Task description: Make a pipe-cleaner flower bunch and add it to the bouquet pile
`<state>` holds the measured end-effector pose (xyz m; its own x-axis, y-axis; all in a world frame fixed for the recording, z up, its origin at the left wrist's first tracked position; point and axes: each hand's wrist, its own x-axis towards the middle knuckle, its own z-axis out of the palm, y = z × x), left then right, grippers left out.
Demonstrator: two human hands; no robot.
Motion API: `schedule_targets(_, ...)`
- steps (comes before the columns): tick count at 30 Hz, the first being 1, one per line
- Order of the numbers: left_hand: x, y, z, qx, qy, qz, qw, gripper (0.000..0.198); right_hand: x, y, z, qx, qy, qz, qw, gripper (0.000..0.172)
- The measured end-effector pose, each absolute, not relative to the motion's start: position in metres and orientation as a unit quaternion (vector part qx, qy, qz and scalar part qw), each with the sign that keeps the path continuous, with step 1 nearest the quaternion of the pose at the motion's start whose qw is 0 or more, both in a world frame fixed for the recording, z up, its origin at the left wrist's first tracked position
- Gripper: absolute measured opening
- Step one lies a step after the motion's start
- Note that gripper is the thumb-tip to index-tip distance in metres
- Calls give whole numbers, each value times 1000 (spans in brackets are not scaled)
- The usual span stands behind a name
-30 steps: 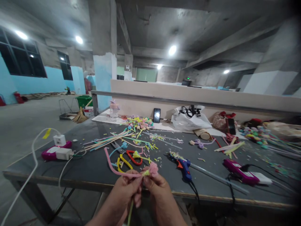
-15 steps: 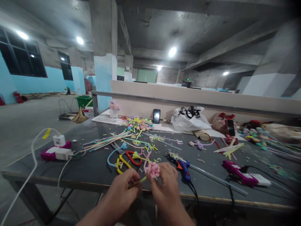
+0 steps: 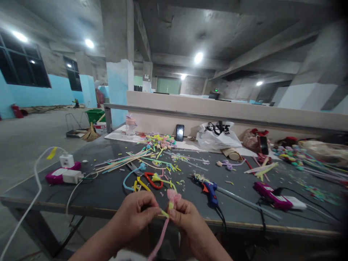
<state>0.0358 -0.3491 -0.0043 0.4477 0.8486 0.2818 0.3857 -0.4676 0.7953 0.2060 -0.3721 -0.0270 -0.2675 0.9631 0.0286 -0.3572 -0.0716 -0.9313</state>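
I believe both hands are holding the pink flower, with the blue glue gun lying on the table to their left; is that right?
Not quite: the head view shows the blue glue gun lying on the table to their right, not left. The left hand and right hand do hold the pink flower.

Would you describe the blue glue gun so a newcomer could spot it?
Find the dark worktable. Near its front edge, right of the person's right hand, lies the glue gun. It alone is blue with an orange trigger, unlike the magenta power strip.
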Motion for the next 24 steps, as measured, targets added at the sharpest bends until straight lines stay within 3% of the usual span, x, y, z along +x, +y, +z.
schedule_targets(2,30,-349,-10,782,380,400,290,6,208,-368,-31,-331,-438,642,536,24)
schedule_targets(6,-1,-352,-14,627,416,637,170,32,217,-363,-32,-355,-404,585,607,18)
schedule_targets(9,-21,-353,-21,403,405,783,247,27,217,-367,-27,-340,-334,577,663,14)
schedule_targets(11,-19,-354,-32,346,417,759,361,24,209,-371,-24,-322,-296,589,679,13)
schedule_targets(13,-3,-358,-48,406,447,630,488,29,198,-373,-22,-306,-283,596,687,15)
schedule_targets(16,34,-364,-66,516,328,478,631,34,185,-370,-26,-287,-283,590,700,17)
schedule_targets(19,58,-361,-64,480,231,501,682,41,183,-367,-32,-285,-279,597,696,15)
schedule_targets(24,49,-353,-51,235,286,593,715,60,197,-368,-31,-291,-232,561,739,20)
